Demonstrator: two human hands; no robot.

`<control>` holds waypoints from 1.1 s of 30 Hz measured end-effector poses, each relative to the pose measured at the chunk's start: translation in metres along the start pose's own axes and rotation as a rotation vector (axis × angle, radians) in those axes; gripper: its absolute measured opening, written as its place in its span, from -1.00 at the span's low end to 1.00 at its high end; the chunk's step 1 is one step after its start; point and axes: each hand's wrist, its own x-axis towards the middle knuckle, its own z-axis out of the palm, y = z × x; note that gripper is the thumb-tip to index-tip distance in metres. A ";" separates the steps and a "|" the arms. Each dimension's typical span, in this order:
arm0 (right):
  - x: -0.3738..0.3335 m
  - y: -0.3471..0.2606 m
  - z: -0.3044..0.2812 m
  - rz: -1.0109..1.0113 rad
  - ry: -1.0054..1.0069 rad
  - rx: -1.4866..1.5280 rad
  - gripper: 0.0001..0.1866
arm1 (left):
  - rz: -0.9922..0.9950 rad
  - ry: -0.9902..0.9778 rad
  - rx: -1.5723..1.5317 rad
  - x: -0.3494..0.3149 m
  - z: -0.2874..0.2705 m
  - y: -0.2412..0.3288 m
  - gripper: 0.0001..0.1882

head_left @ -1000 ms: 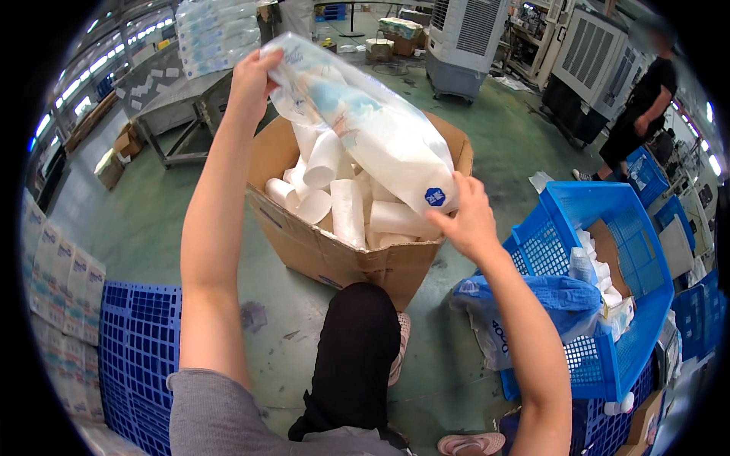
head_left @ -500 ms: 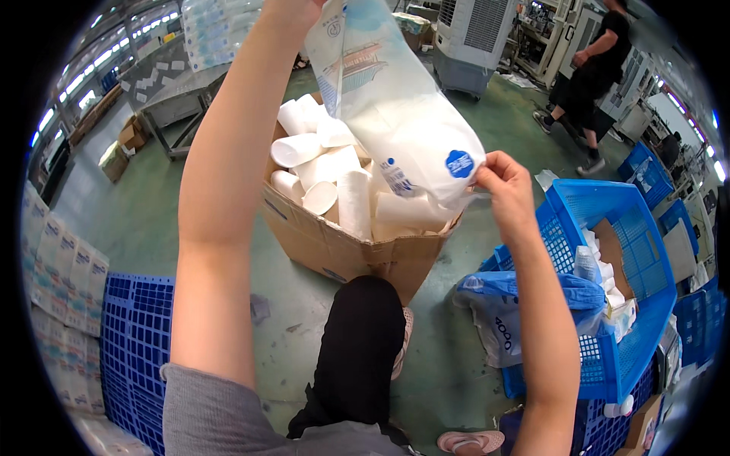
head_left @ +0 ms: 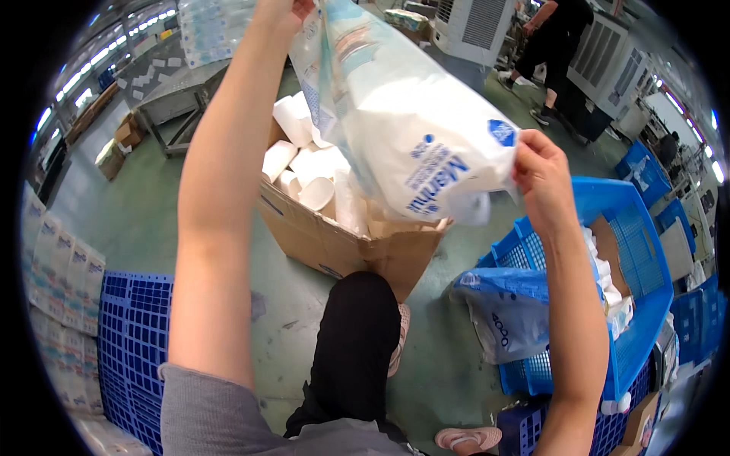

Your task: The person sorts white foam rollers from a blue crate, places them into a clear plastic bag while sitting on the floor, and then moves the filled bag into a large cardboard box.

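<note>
A large printed plastic bag (head_left: 395,99), white with pale pictures and blue print, stretches slantwise over an open cardboard box (head_left: 334,247). At the top edge my left hand (head_left: 290,11) is closed on the bag's upper end; part of that hand is cut off. My right hand (head_left: 544,175) pinches the bag's lower right corner between thumb and fingers. Beneath the bag, the box is heaped with white paper rolls (head_left: 318,194), lying at various angles. The bag hides the box's right side. Whether anything is inside the bag, I cannot tell.
A blue plastic crate (head_left: 639,365) with white rolls stands at right, a blue-and-white bag (head_left: 502,311) against it. Blue pallet (head_left: 133,342) and stacked packs (head_left: 65,289) are at left. Beyond are a metal table (head_left: 175,95), an air cooler (head_left: 475,30) and another person (head_left: 559,45).
My right hand has moved right with the bag's corner, spreading the bag wider and turning its print. The left hand has shifted slightly left. The other person has moved left in the view.
</note>
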 end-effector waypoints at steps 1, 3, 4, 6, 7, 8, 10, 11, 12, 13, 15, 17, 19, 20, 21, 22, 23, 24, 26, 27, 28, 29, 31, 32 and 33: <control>0.000 -0.003 0.003 0.026 0.038 -0.084 -0.93 | -0.033 0.036 0.068 0.012 -0.025 -0.007 -0.84; 0.005 0.003 -0.011 0.089 -0.071 -0.468 -0.91 | -0.050 0.140 0.167 0.016 -0.020 0.001 -0.84; 0.003 0.007 -0.018 0.090 -0.009 -0.505 -0.90 | -0.064 0.218 0.160 -0.017 0.017 -0.022 -0.85; 0.000 0.014 -0.012 -0.006 0.061 -0.311 -0.90 | -0.037 0.311 0.149 -0.041 0.040 -0.015 -0.86; -0.003 0.020 -0.011 -0.041 0.095 -0.226 -0.89 | -0.056 0.319 0.210 -0.047 0.045 -0.014 -0.85; -0.006 0.037 -0.012 0.043 0.075 -0.305 -0.89 | -0.110 0.273 0.257 -0.055 0.046 -0.017 -0.83; -0.017 0.048 -0.004 0.293 0.071 -0.348 -0.89 | -0.216 0.189 0.311 -0.065 0.046 -0.021 -0.75; -0.018 0.046 -0.005 0.315 0.104 -0.198 -0.89 | -0.237 0.150 0.318 -0.068 0.048 -0.025 -0.72; -0.020 0.043 -0.006 0.335 0.137 -0.045 -0.88 | -0.259 0.110 0.326 -0.070 0.052 -0.029 -0.69; -0.021 0.040 -0.007 0.353 0.169 0.110 -0.87 | -0.281 0.069 0.336 -0.071 0.056 -0.032 -0.67; -0.018 0.038 -0.012 0.267 0.201 0.298 -0.80 | -0.136 0.060 0.755 -0.083 0.068 -0.044 -0.43; -0.005 0.054 -0.020 0.234 0.236 0.365 -0.78 | 0.170 0.028 1.214 -0.112 0.079 -0.055 -0.33; -0.005 0.050 -0.015 0.190 0.294 0.397 -0.75 | 0.454 -0.064 1.299 -0.161 0.099 -0.059 -0.30; -0.004 0.047 -0.015 0.170 0.304 0.425 -0.74 | 0.562 -0.171 1.255 -0.184 0.103 -0.064 -0.37; -0.003 0.043 -0.016 0.150 0.309 0.458 -0.73 | 0.598 -0.251 1.273 -0.209 0.111 -0.065 -0.43; -0.002 0.042 -0.016 0.134 0.306 0.495 -0.71 | 0.652 -0.272 1.360 -0.235 0.112 -0.071 -0.43; 0.001 0.043 -0.018 0.122 0.314 0.544 -0.72 | 0.643 -0.370 1.376 -0.262 0.114 -0.074 -0.42; 0.005 0.044 -0.019 0.109 0.321 0.590 -0.72 | 0.635 -0.464 1.387 -0.289 0.117 -0.080 -0.42; 0.011 0.039 -0.015 0.085 0.334 0.649 -0.71 | 0.621 -0.700 1.297 -0.335 0.119 -0.088 -0.49; 0.013 0.025 -0.015 0.074 0.348 0.652 -0.68 | 0.658 -0.859 1.284 -0.354 0.113 -0.098 -0.48; 0.015 0.013 -0.018 0.065 0.366 0.648 -0.66 | 0.634 -0.984 1.258 -0.365 0.113 -0.106 -0.46; 0.019 0.000 -0.027 0.031 0.389 0.650 -0.66 | 0.675 -1.036 1.308 -0.365 0.117 -0.110 -0.43; 0.018 -0.029 -0.043 -0.034 0.437 0.575 -0.65 | 0.649 -1.045 1.441 -0.350 0.125 -0.116 -0.42; 0.016 -0.043 -0.049 -0.059 0.476 0.569 -0.63 | 0.659 -1.025 1.526 -0.344 0.126 -0.120 -0.41; 0.013 -0.055 -0.062 -0.106 0.487 0.482 -0.62 | 0.670 -1.003 1.615 -0.338 0.126 -0.126 -0.40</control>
